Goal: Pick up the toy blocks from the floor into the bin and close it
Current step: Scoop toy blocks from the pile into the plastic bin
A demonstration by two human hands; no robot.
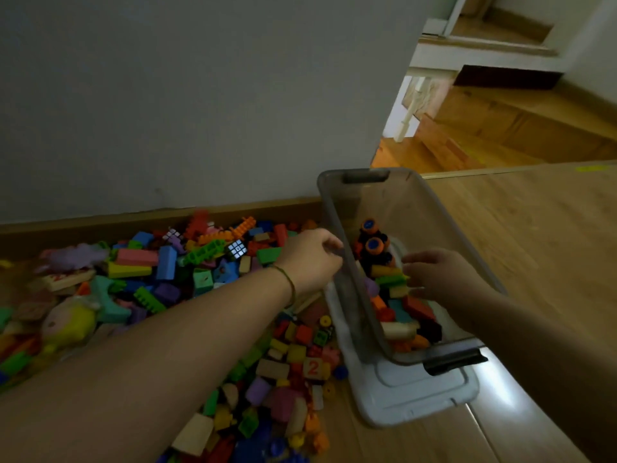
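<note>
**Left hand steadies bin, right hand over the load**

Fingers (335, 252) of the left hand (310, 259) are curled over the near-side rim of the bin (365, 177), apparently gripping it. The right hand (437, 275) hangs inside the bin mouth with its fingers loosely spread. It is blurred, and nothing shows in its grasp.

The bin is a thin, see-through grey plastic tub, tilted and partly filled, standing on its own white lid (420, 392). The walls probably flex, so it is best held at the rim or the dark end handles.

The blocks (187, 262) are heaped on the floor (534, 245) left of the bin, up to the skirting board. They look small, hard, light plastic and wood, which is not fragile. They are likely easier to scoop by the handful than to pinch one at a time, and loose ones may skid.

The floor is smooth wood planks. A plain grey wall (167, 95) stands behind, and wooden steps (500, 121) are far right. The light is dim.
</note>
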